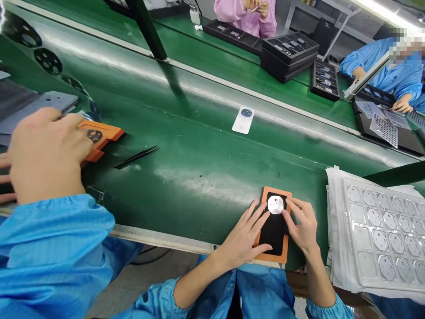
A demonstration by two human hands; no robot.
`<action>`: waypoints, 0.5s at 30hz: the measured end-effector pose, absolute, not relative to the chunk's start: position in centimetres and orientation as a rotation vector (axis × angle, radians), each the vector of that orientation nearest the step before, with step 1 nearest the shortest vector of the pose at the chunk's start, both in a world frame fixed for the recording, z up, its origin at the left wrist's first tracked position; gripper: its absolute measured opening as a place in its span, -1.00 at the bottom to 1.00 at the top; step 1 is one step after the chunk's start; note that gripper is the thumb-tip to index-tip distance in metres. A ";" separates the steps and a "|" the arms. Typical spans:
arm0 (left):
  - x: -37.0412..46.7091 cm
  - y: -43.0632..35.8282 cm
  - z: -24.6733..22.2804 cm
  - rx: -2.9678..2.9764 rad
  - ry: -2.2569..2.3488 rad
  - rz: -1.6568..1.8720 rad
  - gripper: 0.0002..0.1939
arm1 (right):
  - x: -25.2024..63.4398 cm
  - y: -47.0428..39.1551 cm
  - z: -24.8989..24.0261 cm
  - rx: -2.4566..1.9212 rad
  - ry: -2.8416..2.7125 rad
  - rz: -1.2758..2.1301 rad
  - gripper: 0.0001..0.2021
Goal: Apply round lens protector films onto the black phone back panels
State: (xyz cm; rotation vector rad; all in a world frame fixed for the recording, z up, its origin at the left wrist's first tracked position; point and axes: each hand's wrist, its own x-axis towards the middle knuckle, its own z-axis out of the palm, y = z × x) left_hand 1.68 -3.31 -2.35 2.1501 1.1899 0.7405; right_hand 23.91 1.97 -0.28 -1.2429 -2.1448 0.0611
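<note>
An orange fixture (285,249) lies on the bench in front of me, with a flat black panel (272,230) set inside it. On the panel's upper part rests a thin, whitish disc (275,204) with small dark marks. My left hand (244,237) lies spread over the fixture's left side, its fingertips close to the disc. From the right, my right hand (301,223) touches the fixture with bent fingers. Its thumb tip is at the disc's lower right edge, and a gap shows between thumb and forefinger.
At right, a clear tray (360,232) of similar discs sits on white sheets. Black tweezers (137,157) and a white card (243,120) lie on the green bench. A co-worker's hand (49,150) at left is over another orange fixture (108,133). People work beyond stacked black trays (288,55).
</note>
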 end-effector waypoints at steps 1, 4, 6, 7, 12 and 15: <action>1.7 -2.8 -2.2 2.204 1.190 0.697 -0.04 | 24.2 2.0 -0.5 -1.220 -2.172 0.081 -0.63; 1.5 -1.5 -1.6 2.336 1.189 0.565 -0.09 | 24.6 2.0 -1.3 -1.154 -2.264 0.123 -0.64; 1.5 -1.0 -1.1 2.386 1.198 0.489 -0.15 | 24.6 1.9 -1.9 -1.137 -2.261 0.142 -0.66; 1.5 -0.8 -0.9 2.402 1.207 0.458 -0.18 | 24.5 1.8 -2.1 -1.134 -2.247 0.153 -0.67; 1.3 -1.0 0.1 2.441 1.229 0.404 -0.32 | 24.4 1.5 -1.9 -1.090 -2.181 0.195 -0.72; 0.3 1.1 0.8 2.418 1.268 0.560 -0.43 | 24.1 1.2 -1.8 -1.043 -2.242 0.222 -0.65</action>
